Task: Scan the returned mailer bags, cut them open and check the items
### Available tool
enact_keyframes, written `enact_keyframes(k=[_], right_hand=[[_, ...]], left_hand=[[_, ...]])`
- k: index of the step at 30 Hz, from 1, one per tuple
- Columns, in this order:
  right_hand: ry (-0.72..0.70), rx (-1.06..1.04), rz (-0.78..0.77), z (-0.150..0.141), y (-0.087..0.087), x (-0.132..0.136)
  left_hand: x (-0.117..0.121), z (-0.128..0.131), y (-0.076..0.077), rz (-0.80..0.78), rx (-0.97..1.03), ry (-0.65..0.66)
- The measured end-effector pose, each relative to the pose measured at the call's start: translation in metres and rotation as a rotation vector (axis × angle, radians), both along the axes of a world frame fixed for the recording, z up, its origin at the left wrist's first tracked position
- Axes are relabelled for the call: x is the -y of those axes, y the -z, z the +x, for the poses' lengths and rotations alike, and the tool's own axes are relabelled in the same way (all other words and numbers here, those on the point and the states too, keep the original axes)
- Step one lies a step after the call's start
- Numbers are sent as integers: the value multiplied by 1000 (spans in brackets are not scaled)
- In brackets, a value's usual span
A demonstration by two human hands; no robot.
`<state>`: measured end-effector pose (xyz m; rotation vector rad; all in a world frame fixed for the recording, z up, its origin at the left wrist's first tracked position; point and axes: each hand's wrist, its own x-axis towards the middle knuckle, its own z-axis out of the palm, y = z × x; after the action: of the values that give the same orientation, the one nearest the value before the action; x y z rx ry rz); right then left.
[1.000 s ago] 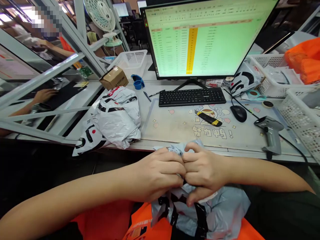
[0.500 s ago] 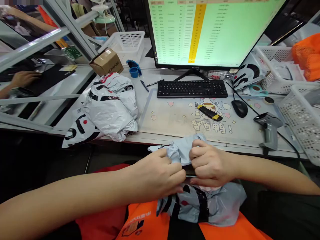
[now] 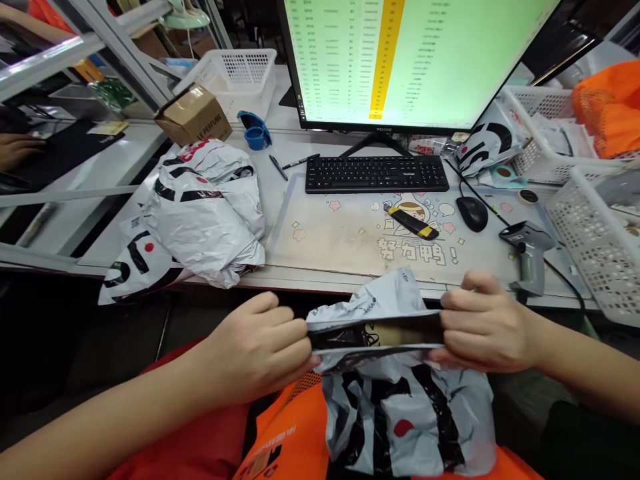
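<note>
A grey-white plastic mailing bag (image 3: pixel 367 400) with black print and a red dot lies over my lap, below the desk edge. My left hand (image 3: pixel 263 350) is closed on the left side of its mouth, and my right hand (image 3: pixel 493 327) grips the right side. Between them the mouth is stretched into a wide slit with a dark lining. Inside, a tan or gold surface with dark lettering (image 3: pixel 385 333) shows in part. Most of the contents are hidden by the bag.
White mailing bags (image 3: pixel 210 220) are heaped at the desk's left. Behind them stand a cardboard box (image 3: pixel 195 120) and a blue cup (image 3: pixel 256 137). A keyboard (image 3: pixel 375 175), box cutter (image 3: pixel 413 222), mouse (image 3: pixel 473 213) and barcode scanner (image 3: pixel 530 257) lie ahead. White baskets (image 3: pixel 595 247) stand right. Another person's hand (image 3: pixel 20 152) is far left.
My hands have moved apart, left hand leftward and right hand rightward. The bag's mouth has gone from bunched to spread wide, and its inside now shows. The view has shifted slightly.
</note>
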<state>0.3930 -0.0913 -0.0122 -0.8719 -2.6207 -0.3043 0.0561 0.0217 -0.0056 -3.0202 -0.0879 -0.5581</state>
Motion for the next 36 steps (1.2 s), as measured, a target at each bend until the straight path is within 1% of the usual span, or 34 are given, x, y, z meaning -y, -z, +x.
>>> enact_keyframes(k=[2,4,6,9,11,13,15,16,18,20,22,24,26,28,31,34,36], right_hand=[[-15,8,22,-8,-2,-6],[-63,21,28,-17,-2,-12],[-97,31,38,-25,1,-17],[-72,28,22,-33,5,-17],[-32,6,-101,-43,5,-15],[10,-36,-315,-56,5,-12],[69,-75,-538,-69,5,-10],[85,-84,-625,-74,6,-9],[67,-79,-722,-79,13,-7],[-43,-61,-720,-80,24,-7],[-151,-41,-644,-78,34,-7],[-198,-24,-544,-76,39,-7],[-199,-12,-472,-74,36,-7],[-205,-12,-455,-70,30,-6],[-210,-16,-479,-63,23,2],[-200,-10,-514,-54,23,9],[-180,-9,-544,-50,22,8]], left_hand=[[3,14,-3,0,30,-56],[10,30,0,-30,5,-89],[18,41,9,-85,-55,-55],[28,47,32,-221,-130,32],[31,47,45,-292,-125,51],[33,46,50,-291,-95,47],[35,45,49,-250,-58,46],[36,44,47,-242,-49,47],[38,41,44,-243,-38,57],[39,38,42,-224,-37,105],[39,34,42,-188,-54,165],[40,30,41,-159,-71,179],[40,25,39,-148,-81,158],[42,19,36,-149,-94,141],[46,8,30,-157,-120,113],[48,1,27,-149,-110,90],[44,2,26,-129,-94,89]])
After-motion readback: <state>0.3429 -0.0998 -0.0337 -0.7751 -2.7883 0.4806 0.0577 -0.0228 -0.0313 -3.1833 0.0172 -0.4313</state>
